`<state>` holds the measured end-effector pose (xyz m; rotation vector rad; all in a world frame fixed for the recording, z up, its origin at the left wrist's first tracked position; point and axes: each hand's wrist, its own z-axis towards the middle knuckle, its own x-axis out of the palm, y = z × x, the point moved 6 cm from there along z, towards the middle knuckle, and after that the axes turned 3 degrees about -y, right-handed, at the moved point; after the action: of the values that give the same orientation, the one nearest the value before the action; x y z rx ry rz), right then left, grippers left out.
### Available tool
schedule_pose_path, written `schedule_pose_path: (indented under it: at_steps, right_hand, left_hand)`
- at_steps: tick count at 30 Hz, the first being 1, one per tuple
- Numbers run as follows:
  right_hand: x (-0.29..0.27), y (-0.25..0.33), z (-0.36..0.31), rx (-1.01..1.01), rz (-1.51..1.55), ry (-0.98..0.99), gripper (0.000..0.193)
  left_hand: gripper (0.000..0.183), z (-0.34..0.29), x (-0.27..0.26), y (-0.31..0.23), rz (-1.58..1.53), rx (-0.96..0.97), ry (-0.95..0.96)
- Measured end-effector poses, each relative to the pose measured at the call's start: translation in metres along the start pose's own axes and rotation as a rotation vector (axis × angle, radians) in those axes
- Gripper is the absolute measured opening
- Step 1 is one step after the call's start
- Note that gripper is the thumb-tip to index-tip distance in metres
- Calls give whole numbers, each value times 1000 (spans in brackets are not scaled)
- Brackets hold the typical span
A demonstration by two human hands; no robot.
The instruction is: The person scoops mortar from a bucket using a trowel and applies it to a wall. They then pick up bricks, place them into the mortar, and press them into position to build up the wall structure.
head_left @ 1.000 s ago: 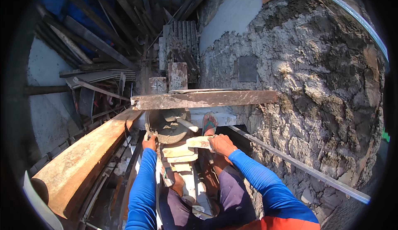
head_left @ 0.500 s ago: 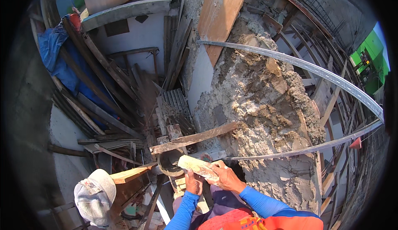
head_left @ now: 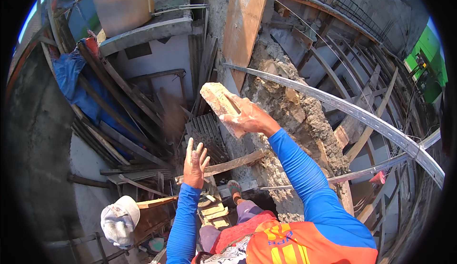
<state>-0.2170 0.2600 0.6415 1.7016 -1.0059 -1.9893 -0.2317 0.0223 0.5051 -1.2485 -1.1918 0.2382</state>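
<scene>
My right hand (head_left: 247, 116) is raised over the rough masonry with its fingers closed around a pale, mortar-smeared wooden float (head_left: 215, 100). The board is tilted, and its grip is mostly hidden by the fingers. My left hand (head_left: 194, 165) is lifted in front of me, empty, fingers spread. It is apart from the float and close to the left end of a weathered plank (head_left: 233, 163). Beneath the right hand runs a rough band of grey-brown mortar (head_left: 290, 104) along the wall top.
Metal channels (head_left: 342, 107) span the right side. An orange-brown board (head_left: 243, 26) leans at the top. Loose timbers (head_left: 119, 90) and a blue tarp (head_left: 69, 76) crowd the left. At lower left is a person's pale cap (head_left: 120, 220). My foot (head_left: 234, 190) stands near wood pieces (head_left: 215, 211).
My right hand has carried the float up and away from my body, over the wall. The left hand has let go of it and opened, moving left and up. The view has shifted.
</scene>
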Motion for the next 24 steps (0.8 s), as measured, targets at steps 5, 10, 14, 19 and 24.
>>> schedule_pose_path:
  at_steps: [5,10,14,19,24]
  right_hand:
    - [-190,-69,129,235,-507,-208,71]
    - [-272,-180,215,416,-658,-343,78]
    - [-293,-248,254,405,-629,-352,79]
    - [-293,-276,275,409,-601,-322,78]
    - [-276,-281,294,486,-526,-284,84]
  left_hand:
    - [66,-47,-71,53,275,-227,-292]
    - [58,-162,-186,146,608,-415,-502]
    - [55,-253,-217,174,686,-642,-662]
    - [49,-324,-252,212,608,-742,-880]
    - [48,-340,-248,230,537,-716,-1001]
